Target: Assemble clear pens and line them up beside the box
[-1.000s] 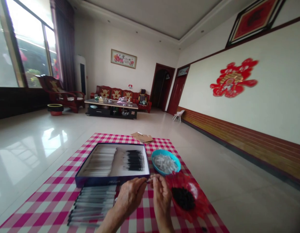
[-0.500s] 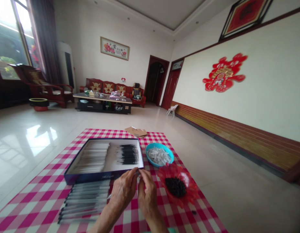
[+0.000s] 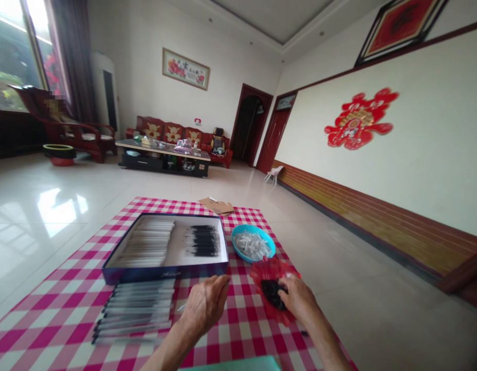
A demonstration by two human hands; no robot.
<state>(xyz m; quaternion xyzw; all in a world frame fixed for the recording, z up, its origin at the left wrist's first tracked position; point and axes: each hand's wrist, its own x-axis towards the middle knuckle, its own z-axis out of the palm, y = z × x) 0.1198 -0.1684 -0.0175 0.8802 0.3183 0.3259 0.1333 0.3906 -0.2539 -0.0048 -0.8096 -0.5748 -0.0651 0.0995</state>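
Note:
My left hand (image 3: 206,304) is closed above the checked cloth, in front of the box; the pale end of a thin pen tube (image 3: 181,308) sticks out behind it. My right hand (image 3: 298,297) dips into a red petal-edged bowl (image 3: 257,270), fingers bent together among small black pieces (image 3: 270,293). Its fingertips are partly hidden, so any piece between them cannot be made out. Left of my left hand, a row of clear pen tubes with black ends (image 3: 136,312) lies on the cloth. A shallow box (image 3: 180,260) holds white tubes (image 3: 149,242) and thin black sticks (image 3: 205,240).
A turquoise bowl (image 3: 235,247) of small whitish pieces stands behind the red bowl. Flat brown cardboard (image 3: 219,207) lies at the table's far edge. One dark piece (image 3: 304,334) rests near my right wrist. Beyond the table are a coffee table (image 3: 161,161) and a wooden sofa (image 3: 146,126).
My right hand has left my left hand and moved right into the red bowl. My left hand stays closed in nearly the same place. The view has shifted slightly.

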